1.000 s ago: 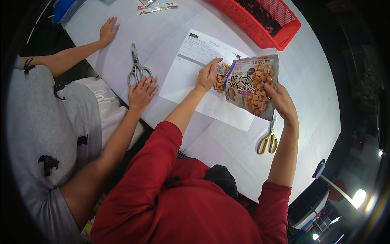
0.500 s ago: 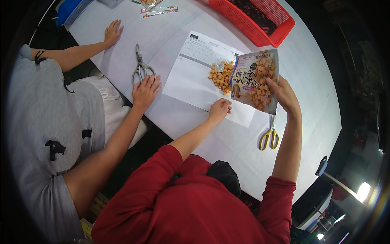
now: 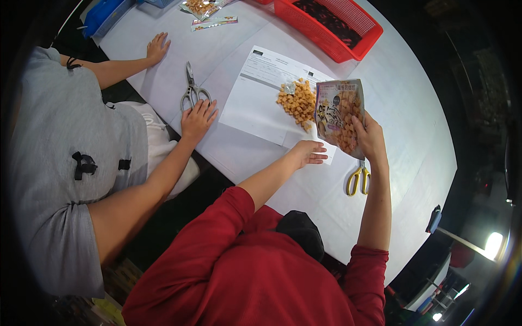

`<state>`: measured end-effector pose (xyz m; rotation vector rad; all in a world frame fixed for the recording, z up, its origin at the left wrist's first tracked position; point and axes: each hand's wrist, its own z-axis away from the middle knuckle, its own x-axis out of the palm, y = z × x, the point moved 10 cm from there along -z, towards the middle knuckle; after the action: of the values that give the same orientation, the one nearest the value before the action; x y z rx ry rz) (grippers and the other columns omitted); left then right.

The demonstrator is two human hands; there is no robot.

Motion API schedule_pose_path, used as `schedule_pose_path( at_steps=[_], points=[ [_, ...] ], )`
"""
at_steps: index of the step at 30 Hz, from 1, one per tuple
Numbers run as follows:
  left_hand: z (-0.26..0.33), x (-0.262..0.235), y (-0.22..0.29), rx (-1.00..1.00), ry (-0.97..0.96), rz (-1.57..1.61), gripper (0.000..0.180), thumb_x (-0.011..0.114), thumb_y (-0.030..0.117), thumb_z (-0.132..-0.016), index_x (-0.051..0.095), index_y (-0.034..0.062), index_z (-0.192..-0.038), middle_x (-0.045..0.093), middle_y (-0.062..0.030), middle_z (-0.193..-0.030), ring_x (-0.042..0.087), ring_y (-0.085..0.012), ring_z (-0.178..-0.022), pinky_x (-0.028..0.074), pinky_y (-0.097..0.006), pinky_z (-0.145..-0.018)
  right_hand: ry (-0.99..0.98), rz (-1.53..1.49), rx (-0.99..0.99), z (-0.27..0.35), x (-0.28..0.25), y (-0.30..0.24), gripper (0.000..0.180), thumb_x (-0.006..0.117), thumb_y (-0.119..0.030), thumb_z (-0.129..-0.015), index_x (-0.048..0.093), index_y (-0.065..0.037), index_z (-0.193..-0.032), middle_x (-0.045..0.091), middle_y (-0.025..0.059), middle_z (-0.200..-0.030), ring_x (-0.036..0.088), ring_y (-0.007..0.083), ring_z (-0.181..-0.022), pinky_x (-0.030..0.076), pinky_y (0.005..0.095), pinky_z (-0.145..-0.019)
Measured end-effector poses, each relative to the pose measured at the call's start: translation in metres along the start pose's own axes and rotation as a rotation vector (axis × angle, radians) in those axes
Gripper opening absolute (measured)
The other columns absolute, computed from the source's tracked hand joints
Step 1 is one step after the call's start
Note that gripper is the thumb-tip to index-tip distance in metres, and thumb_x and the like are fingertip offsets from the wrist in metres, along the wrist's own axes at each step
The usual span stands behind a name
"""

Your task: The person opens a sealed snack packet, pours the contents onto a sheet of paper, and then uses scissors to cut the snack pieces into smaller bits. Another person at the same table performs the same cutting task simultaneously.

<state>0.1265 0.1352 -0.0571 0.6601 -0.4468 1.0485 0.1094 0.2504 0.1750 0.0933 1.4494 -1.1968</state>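
Right hand (image 3: pixel 371 138) is gripping a glossy, multicoloured rectangular pouch (image 3: pixel 338 111) beside heaped golden-brown cubes (image 3: pixel 297 106) lying on smooth white paper (image 3: pixel 253 111); left hand (image 3: pixel 307 152), fingers parted, is holding nothing near the paper's lower edge.

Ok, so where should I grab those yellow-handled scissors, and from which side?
Probably by the handle loops of the yellow-handled scissors, coming from your near side, left of your right forearm. The loops face you, while the blades point away, mostly hidden behind the bag and your right hand. The forearm crowds the right loop.
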Motion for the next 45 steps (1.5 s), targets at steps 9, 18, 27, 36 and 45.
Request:
schedule_pose_path(
  at_steps=[9, 18, 27, 36, 45],
  points=[
    [-0.016, 0.023, -0.001, -0.009, -0.072, 0.303, 0.024, 0.032, 0.001, -0.093, 0.051, -0.0071, -0.104, 0.063, -0.0231, -0.103, 0.064, -0.0361, -0.099, 0.056, -0.047, -0.088, 0.266, -0.141, 0.032, 0.042, 0.009, 0.038, 0.027, 0.046, -0.016, -0.096, 0.059, -0.002, -0.115, 0.068, 0.0158, -0.095, 0.065, 0.0211, -0.085, 0.049, 0.0323, -0.078],
    [-0.018, 0.021, 0.002, 0.006, -0.033, 0.359, 0.022, 0.036, 0.004, -0.093, 0.048, -0.0074, -0.107, 0.061, -0.0202, -0.103, 0.064, -0.0343, -0.099, 0.055, -0.050, -0.088, 0.353, -0.180, 0.105, 0.055, 0.003, 0.053, 0.025, 0.045, -0.013, -0.096, 0.059, -0.002, -0.114, 0.068, 0.0173, -0.095, 0.067, 0.0256, -0.085, 0.050, 0.0345, -0.076],
    [-0.015, 0.004, -0.002, 0.003, 0.165, 0.258, 0.031, 0.041, 0.011, -0.094, 0.042, 0.0014, -0.124, 0.048, -0.0143, -0.118, 0.057, -0.0275, -0.110, 0.054, -0.051, -0.085, 0.399, -0.282, 0.079, 0.059, -0.004, 0.067, 0.025, 0.047, -0.016, -0.097, 0.060, -0.002, -0.114, 0.068, 0.0105, -0.091, 0.060, 0.0166, -0.075, 0.049, 0.0304, -0.071],
    [0.014, 0.002, 0.128, 0.629, 0.072, -0.368, 0.049, 0.066, 0.033, -0.086, 0.051, 0.0026, -0.122, 0.062, -0.0084, -0.100, 0.061, -0.0149, -0.068, 0.047, -0.025, -0.049, 0.289, -0.544, 0.087, 0.058, 0.000, 0.091, 0.027, 0.049, -0.018, -0.098, 0.061, -0.003, -0.117, 0.066, 0.0058, -0.093, 0.056, 0.0106, -0.086, 0.047, 0.0267, -0.078],
    [0.004, -0.002, 0.145, 0.701, -0.047, -0.269, 0.021, 0.069, 0.015, -0.082, 0.063, 0.0048, -0.100, 0.066, -0.0033, -0.093, 0.063, -0.0130, -0.082, 0.050, -0.028, -0.077, 0.277, -0.438, 0.057, 0.036, -0.014, 0.086, 0.030, 0.054, -0.022, -0.096, 0.062, -0.001, -0.116, 0.067, 0.0063, -0.097, 0.057, 0.0115, -0.092, 0.045, 0.0261, -0.086]
  ],
)
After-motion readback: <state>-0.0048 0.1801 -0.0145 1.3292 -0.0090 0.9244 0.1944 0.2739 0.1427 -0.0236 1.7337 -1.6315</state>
